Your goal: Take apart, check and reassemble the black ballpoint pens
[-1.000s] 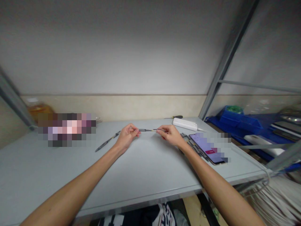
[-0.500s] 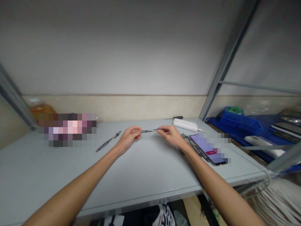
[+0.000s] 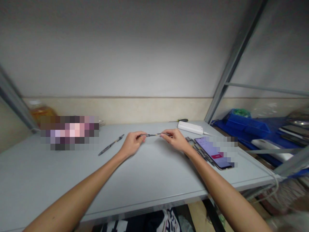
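A thin dark grey pen with a pale section stretches between my two hands, raised just over the desk. My left hand pinches its left end between thumb and fingers. Its right end is gripped by the thumb and fingers of my right hand. Whether it is whole or in two joined parts I cannot tell. To the left of my left hand, a similar pen lies slanted on the desk. Several more grey pens lie side by side under and beyond my right forearm, which partly hides them.
A phone with a lit screen lies right of the pens. Behind it are a white power strip and a screwdriver. A blurred-out object and a bottle stand at left. Blue bins sit beyond the right metal post.
My left hand has turned slightly and its fingers have shifted on the pen's left end. My right hand and the things on the desk stay about where they were.
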The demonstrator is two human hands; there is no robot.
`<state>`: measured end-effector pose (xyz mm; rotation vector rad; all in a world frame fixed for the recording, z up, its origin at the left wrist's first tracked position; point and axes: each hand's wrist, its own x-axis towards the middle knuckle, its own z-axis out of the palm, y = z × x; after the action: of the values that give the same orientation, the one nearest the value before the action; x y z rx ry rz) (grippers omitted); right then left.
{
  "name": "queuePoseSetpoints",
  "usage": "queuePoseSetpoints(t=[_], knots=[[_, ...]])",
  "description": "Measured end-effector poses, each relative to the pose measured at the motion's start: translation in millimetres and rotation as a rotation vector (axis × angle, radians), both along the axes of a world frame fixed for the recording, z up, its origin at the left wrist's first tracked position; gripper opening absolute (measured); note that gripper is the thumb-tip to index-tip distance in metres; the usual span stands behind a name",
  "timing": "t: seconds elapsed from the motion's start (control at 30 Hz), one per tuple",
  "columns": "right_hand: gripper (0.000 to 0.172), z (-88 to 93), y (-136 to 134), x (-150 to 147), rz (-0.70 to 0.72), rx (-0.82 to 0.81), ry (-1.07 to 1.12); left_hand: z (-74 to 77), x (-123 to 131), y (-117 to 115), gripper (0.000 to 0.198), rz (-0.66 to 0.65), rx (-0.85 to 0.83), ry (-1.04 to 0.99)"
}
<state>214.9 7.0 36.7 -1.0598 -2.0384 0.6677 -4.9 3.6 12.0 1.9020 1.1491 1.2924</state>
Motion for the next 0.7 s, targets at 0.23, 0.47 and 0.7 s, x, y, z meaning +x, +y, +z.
queuePoseSetpoints(t=[0.23, 0.47, 0.7], knots=[[0.036, 2.2, -2.2, -0.8, 0.028, -0.177, 0.077, 8.2, 4.2, -10.1, 0.015, 0.076, 0.113, -0.013], [0.03, 1.7, -0.8, 0.3, 0.095, -0.381, 0.2, 8.6, 5.2, -13.7, 0.013, 0.091, 0.196, -0.031], [0.029, 1.3, 0.0, -0.6, 0.106, -0.514, 0.32, 4.2, 5.5, -13.0, 0.019, 0.145, 0.297, 0.219]])
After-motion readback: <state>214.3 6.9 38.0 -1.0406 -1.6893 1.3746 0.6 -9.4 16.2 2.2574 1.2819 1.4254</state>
